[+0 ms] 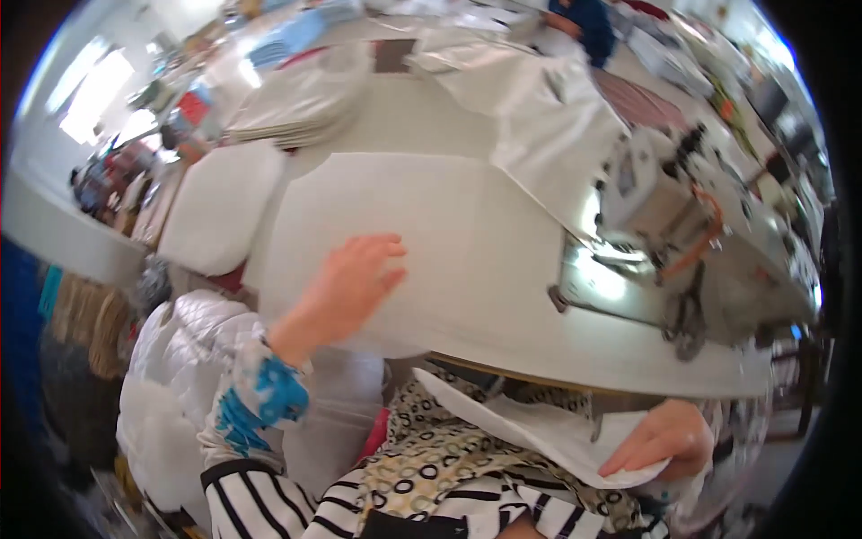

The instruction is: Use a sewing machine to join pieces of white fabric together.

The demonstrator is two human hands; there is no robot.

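Observation:
My left hand hovers over or rests on a large white fabric panel spread across the table; its fingers are stretched out and hold nothing. Whether the palm touches the cloth I cannot tell. Down at my lap, my right hand is closed on the edge of a white fabric piece, which hangs in a fold below the table edge. Part of that piece is hidden behind the fingers.
A sewing machine stands at the right, with scissors beside its metal plate. Stacked white panels lie at the far left, another white panel nearer. White quilted material hangs at left. A person is at the back.

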